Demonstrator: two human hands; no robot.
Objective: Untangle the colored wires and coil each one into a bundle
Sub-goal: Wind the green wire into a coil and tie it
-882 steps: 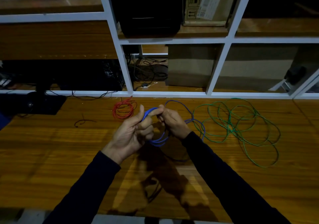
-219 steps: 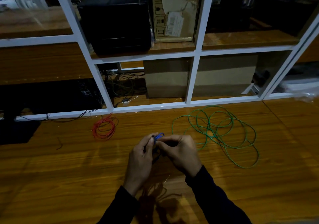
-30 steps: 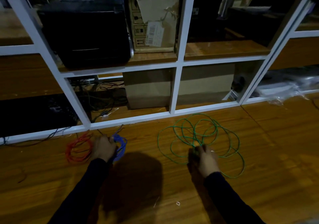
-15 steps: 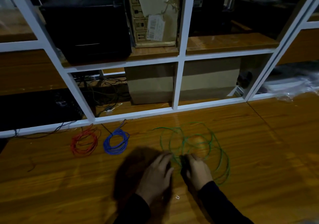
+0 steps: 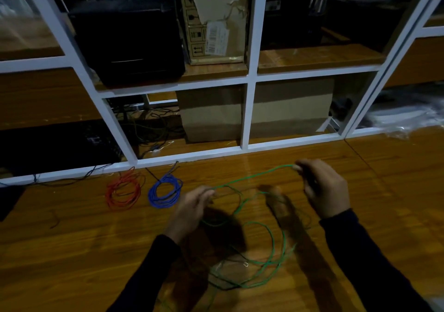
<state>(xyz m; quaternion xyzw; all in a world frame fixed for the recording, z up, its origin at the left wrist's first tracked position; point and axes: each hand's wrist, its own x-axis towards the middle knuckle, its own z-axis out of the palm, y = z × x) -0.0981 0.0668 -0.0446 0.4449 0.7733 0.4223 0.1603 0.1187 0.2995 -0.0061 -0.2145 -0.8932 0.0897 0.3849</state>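
The left hand (image 5: 189,212) and right hand (image 5: 324,186) are raised over the wooden worktop (image 5: 72,251). Each grip is closed on the green wire (image 5: 271,235): the left pinches it at the fingertips, the right pinches it at the fingertips near the wire's far end. A single strand of the wire runs taut between the two hands, rising from the left hand toward 2 o'clock. The remainder of the green wire lies in loose, overlapping loops on the worktop, below and between the hands, at 6 o'clock from the taut strand. Parts of these loops fall in the shadow of the hands and cannot be traced.

The blue wire (image 5: 165,192) lies coiled in a bundle on the worktop at 10 o'clock from the left hand, near it but not touching. The red wire (image 5: 123,191) lies coiled just beside the blue bundle, at 9 o'clock from it, apart from it. Both bundles sit close to the white shelf frame (image 5: 247,110) at the far edge of the worktop. A cardboard box (image 5: 213,18) stands on the upper shelf.
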